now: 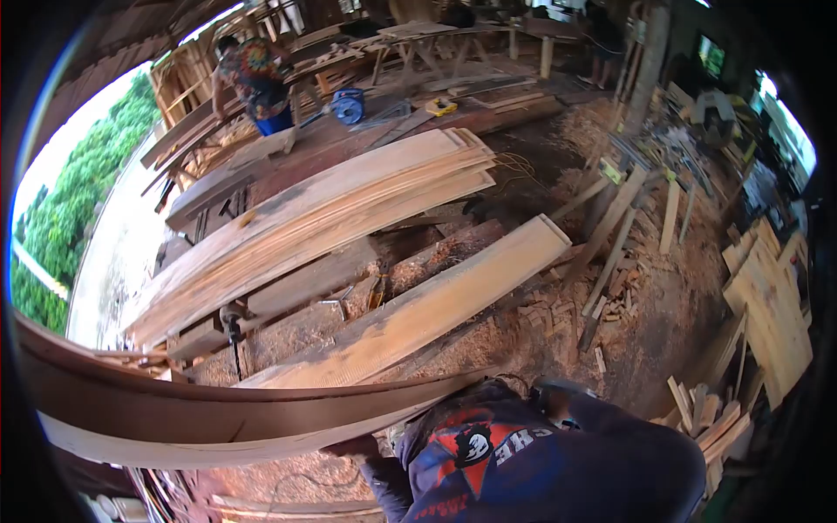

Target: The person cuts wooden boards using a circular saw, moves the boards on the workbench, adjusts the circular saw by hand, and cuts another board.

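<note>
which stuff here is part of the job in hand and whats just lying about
Seemingly in use:
long plank across the person's front
left hand, apparently at its lower edge

Seemingly lying about:
stacked boards
blue object beyond them
yellow object
wood scraps on the floor

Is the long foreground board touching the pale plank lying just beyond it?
Cannot tell. In the head view, the foreground board overlaps the near end of the pale plank, hiding any contact or gap.

Dark shirt (602, 466), pale letters (525, 445) reading "CHE", smaller red lettering (451, 506) too unclear to read
</note>
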Action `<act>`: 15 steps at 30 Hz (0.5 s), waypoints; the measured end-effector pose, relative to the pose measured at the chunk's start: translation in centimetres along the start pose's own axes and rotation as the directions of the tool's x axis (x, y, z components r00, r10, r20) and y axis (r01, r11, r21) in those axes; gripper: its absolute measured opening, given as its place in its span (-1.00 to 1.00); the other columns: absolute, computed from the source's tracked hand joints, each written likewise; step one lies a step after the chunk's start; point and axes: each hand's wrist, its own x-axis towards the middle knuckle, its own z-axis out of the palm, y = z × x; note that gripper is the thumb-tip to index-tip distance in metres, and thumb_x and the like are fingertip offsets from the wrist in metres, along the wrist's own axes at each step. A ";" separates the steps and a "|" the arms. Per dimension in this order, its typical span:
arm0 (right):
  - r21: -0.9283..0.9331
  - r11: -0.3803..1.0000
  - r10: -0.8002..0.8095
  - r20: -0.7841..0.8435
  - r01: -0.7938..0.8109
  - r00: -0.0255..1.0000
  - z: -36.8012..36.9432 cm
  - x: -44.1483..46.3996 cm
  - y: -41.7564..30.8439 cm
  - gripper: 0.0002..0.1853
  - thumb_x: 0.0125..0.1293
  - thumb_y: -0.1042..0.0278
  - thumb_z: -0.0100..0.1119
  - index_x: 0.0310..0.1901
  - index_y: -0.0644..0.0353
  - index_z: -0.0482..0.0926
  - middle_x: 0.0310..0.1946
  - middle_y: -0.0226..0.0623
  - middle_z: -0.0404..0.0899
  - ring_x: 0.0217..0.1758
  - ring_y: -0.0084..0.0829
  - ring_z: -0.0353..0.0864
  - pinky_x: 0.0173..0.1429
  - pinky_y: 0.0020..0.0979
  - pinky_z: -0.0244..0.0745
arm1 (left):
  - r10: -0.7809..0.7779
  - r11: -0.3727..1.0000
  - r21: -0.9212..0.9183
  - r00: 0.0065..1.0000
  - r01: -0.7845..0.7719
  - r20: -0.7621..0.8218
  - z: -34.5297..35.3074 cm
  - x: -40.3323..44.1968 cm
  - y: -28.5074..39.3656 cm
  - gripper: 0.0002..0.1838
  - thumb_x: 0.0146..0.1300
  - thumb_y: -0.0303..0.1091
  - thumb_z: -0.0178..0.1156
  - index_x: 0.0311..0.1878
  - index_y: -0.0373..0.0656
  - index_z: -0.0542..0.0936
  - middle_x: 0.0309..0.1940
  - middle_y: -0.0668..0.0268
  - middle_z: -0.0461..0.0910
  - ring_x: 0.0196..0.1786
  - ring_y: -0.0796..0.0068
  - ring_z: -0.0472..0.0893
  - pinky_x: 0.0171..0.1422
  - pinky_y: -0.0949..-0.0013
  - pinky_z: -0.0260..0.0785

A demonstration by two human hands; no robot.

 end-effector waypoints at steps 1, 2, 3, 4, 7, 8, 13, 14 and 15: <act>0.013 1.000 0.012 -0.006 -0.012 1.000 0.5 -0.3 0.5 -0.73 0.16 0.30 0.28 -0.11 0.18 0.70 -0.27 -0.05 0.68 -0.15 -0.16 0.69 0.00 -0.15 0.56 | -0.018 0.999 -0.049 0.999 0.020 0.043 0.8 0.1 -0.2 0.06 0.27 0.06 0.38 0.64 -0.07 -0.05 0.52 -0.14 0.08 0.51 -0.03 0.28 0.54 -0.14 0.25; 0.023 1.000 0.021 -0.007 -0.021 1.000 1.1 -0.6 0.8 -0.73 0.16 0.30 0.28 -0.11 0.17 0.70 -0.27 -0.06 0.68 -0.15 -0.17 0.69 0.00 -0.15 0.56 | -0.036 0.995 -0.087 0.995 0.044 0.089 1.5 -0.1 -0.5 0.05 0.27 0.04 0.39 0.63 -0.06 -0.03 0.51 -0.14 0.10 0.50 -0.02 0.29 0.53 -0.13 0.25; 0.029 0.999 0.034 -0.008 -0.033 0.999 1.6 -0.8 1.1 -0.73 0.16 0.30 0.28 -0.11 0.17 0.69 -0.27 -0.06 0.68 -0.15 -0.17 0.69 0.00 -0.15 0.56 | -0.052 0.991 -0.118 0.991 0.067 0.127 2.1 -0.2 -0.8 0.04 0.27 0.02 0.40 0.63 -0.05 -0.01 0.51 -0.14 0.12 0.50 -0.02 0.30 0.53 -0.12 0.26; 0.041 0.998 0.040 -0.011 -0.039 0.999 1.4 -1.3 0.6 -0.73 0.16 0.30 0.28 -0.11 0.17 0.69 -0.27 -0.07 0.68 -0.14 -0.18 0.68 0.00 -0.16 0.55 | -0.064 0.985 -0.144 0.983 0.090 0.172 3.0 0.0 -0.8 0.03 0.26 0.00 0.41 0.63 -0.05 0.01 0.50 -0.14 0.14 0.49 -0.01 0.31 0.52 -0.11 0.27; 0.078 0.995 0.060 -0.030 -0.058 0.998 2.5 -1.7 1.4 -0.73 0.15 0.30 0.28 -0.10 0.16 0.69 -0.27 -0.09 0.67 -0.14 -0.19 0.67 0.01 -0.17 0.55 | -0.300 0.880 -0.320 0.933 0.351 0.200 7.6 1.8 6.6 0.02 0.33 0.43 -0.02 0.66 0.00 -0.02 0.59 0.03 0.07 0.57 0.05 0.19 0.62 -0.14 0.09; 0.100 0.993 0.067 -0.035 -0.064 0.997 2.9 -2.1 1.5 -0.72 0.15 0.30 0.28 -0.10 0.16 0.69 -0.27 -0.09 0.67 -0.14 -0.20 0.67 0.01 -0.17 0.54 | -0.423 0.778 -0.409 0.879 0.476 0.218 8.7 2.1 8.1 0.04 0.33 0.55 -0.19 0.66 0.00 -0.02 0.60 0.10 0.05 0.60 0.07 0.14 0.65 -0.14 0.02; 0.235 0.968 0.116 -0.090 -0.093 0.989 5.6 -4.8 2.6 -0.72 0.15 0.31 0.28 -0.09 0.14 0.68 -0.27 -0.12 0.67 -0.14 -0.22 0.66 0.02 -0.19 0.53 | -0.423 0.618 -0.458 0.761 0.639 0.492 12.1 2.3 7.6 0.16 0.28 0.72 -0.36 0.68 0.00 -0.07 0.66 0.18 -0.01 0.66 0.08 0.03 0.70 -0.10 -0.08; 0.269 0.958 0.135 -0.098 -0.104 0.986 6.3 -5.4 2.8 -0.72 0.15 0.31 0.29 -0.09 0.14 0.68 -0.27 -0.13 0.66 -0.14 -0.23 0.65 0.02 -0.19 0.53 | -0.422 0.596 -0.444 0.731 0.670 0.536 12.8 1.9 7.3 0.15 0.29 0.71 -0.37 0.68 0.00 -0.06 0.65 0.18 0.00 0.66 0.09 0.04 0.71 -0.09 -0.09; 0.305 0.945 0.151 -0.102 -0.114 0.983 7.2 -6.2 3.0 -0.72 0.15 0.31 0.29 -0.09 0.13 0.68 -0.27 -0.14 0.66 -0.14 -0.23 0.65 0.02 -0.19 0.53 | -0.402 0.588 -0.435 0.713 0.682 0.575 13.5 1.7 7.0 0.13 0.31 0.69 -0.36 0.68 0.00 -0.06 0.65 0.19 0.01 0.65 0.10 0.05 0.70 -0.08 -0.08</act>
